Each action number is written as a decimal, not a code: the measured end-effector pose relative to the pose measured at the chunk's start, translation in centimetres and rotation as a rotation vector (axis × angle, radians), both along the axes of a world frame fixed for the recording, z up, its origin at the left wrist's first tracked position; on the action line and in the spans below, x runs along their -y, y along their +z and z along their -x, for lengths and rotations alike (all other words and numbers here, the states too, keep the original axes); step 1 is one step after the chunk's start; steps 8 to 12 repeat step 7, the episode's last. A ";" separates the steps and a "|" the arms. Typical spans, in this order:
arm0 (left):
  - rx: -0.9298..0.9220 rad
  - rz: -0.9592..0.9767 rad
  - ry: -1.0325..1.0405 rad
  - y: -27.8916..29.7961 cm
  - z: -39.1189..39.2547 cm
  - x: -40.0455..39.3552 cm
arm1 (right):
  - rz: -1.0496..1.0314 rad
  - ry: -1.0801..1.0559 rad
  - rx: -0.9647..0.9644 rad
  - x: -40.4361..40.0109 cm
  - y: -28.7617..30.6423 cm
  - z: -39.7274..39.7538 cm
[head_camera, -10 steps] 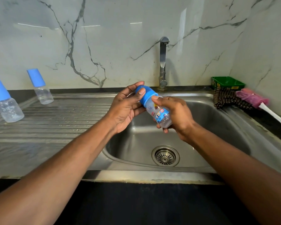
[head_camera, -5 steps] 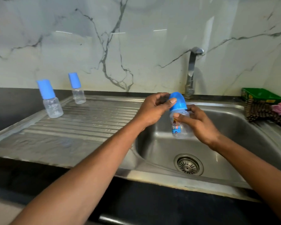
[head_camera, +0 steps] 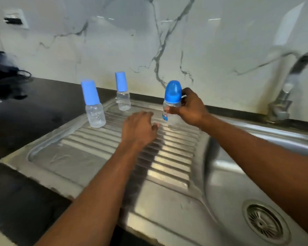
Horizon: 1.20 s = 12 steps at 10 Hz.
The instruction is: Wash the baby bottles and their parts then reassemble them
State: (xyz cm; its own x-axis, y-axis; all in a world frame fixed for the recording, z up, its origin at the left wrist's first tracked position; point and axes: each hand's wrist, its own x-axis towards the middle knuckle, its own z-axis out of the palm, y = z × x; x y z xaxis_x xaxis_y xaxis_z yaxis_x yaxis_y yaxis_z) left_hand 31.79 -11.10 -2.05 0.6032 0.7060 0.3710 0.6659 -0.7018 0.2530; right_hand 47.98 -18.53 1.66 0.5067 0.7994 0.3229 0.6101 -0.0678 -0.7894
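My right hand [head_camera: 190, 109] grips a clear baby bottle with a blue domed cap [head_camera: 172, 95] and holds it upright over the back of the ribbed steel drainboard [head_camera: 100, 157]. My left hand [head_camera: 140, 128] hovers over the drainboard, left of and below that bottle, with loosely curled fingers and nothing in it. Two more capped bottles stand on the drainboard's far left: the nearer bottle [head_camera: 94, 110] and the farther bottle [head_camera: 122, 96], both clear with tall blue caps.
The sink basin with its drain strainer [head_camera: 264, 221] lies at the lower right, and the tap [head_camera: 284, 93] rises at the back right. Black countertop [head_camera: 25, 112] surrounds the drainboard at left, with a dark blurred object [head_camera: 4, 68] at the far left by the marble wall.
My left hand has let go of the blue cap and dropped toward the drainboard. My right hand has carried the bottle from over the basin leftward over the drainboard. The view swung left.
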 end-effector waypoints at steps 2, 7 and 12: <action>-0.071 0.038 0.075 -1.9 -1.1 -0.9 | 0.021 -0.019 -0.141 -10.5 -2.0 0.4; -0.177 0.295 0.087 1.9 0.6 -1.9 | 0.229 -0.124 -0.138 -10.3 -2.5 1.8; -0.177 0.295 0.087 1.9 0.6 -1.9 | 0.229 -0.124 -0.138 -10.3 -2.5 1.8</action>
